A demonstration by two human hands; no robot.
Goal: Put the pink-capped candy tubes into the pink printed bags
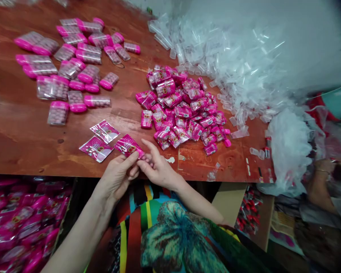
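At the table's near edge, my left hand [118,174] pinches a flat, pink printed wrapper sleeve [126,144] between thumb and fingers. My right hand [162,170] is closed around a small clear container of pale pink candies [148,159], its forefinger stretched out. The container's end meets the sleeve; how far it is inside, I cannot tell. Two more flat sleeves, one silvery pink [105,131] and one overlapping it [96,149], lie just left of my hands. Unwrapped candy containers with pink caps [86,57] are scattered at the far left.
A heap of sleeved candy containers [183,110] sits beyond my right hand. Behind it spreads a big pile of clear plastic tubes [216,57]. Below the table [59,159], pink packs [17,223] fill the left side. Another person's arm [322,185] shows at right beside a plastic bag [290,151].
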